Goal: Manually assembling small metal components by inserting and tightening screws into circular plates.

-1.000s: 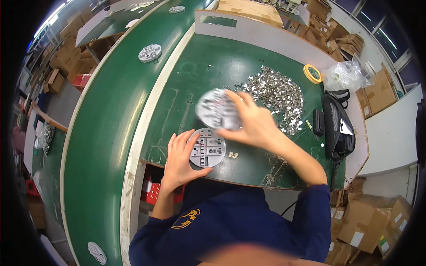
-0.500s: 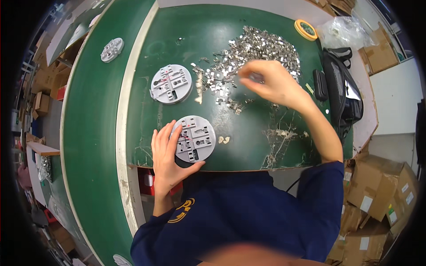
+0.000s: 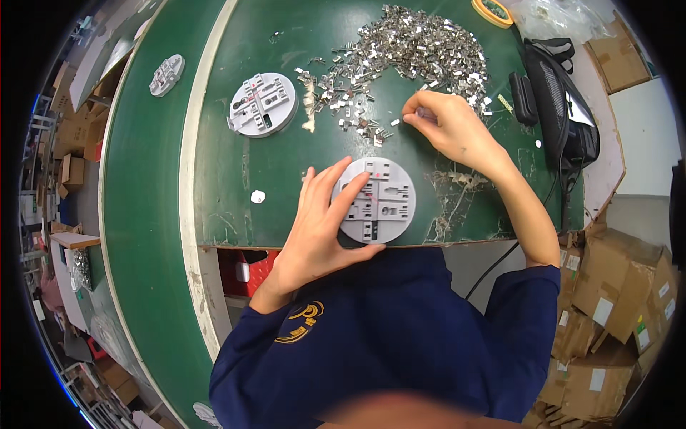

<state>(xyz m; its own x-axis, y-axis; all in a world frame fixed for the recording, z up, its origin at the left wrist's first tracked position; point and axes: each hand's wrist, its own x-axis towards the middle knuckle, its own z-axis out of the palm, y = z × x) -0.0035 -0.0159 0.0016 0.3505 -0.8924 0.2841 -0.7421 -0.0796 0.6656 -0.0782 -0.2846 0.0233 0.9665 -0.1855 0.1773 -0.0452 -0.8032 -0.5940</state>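
My left hand (image 3: 314, 222) curves around the left side of a round grey plastic disc (image 3: 393, 227) at the table's front edge, thumb at the bottom rim and fingers over its upper left. Raised slots, small metal contacts and a thin red wire show on its face. My right hand (image 3: 454, 129) is in a pinch over the table, beside the heap of small shiny metal clips (image 3: 429, 43); whatever its fingertips hold is hidden. A loose metal clip (image 3: 395, 122) lies just left of those fingertips. A second, similar grey disc (image 3: 275, 118) rests farther back on the left.
Along the right edge are a black mesh bag (image 3: 554, 107), a dark case (image 3: 524, 99) and a yellow tape roll (image 3: 493, 11). A pale rail (image 3: 191, 179) divides this table from a green strip bearing another disc (image 3: 167, 75). Cardboard boxes (image 3: 607, 286) stand lower right.
My left hand and the disc have moved right along the table's front edge. My right hand has come from over the clips toward the front right, its fingers pinched. The view has shifted.
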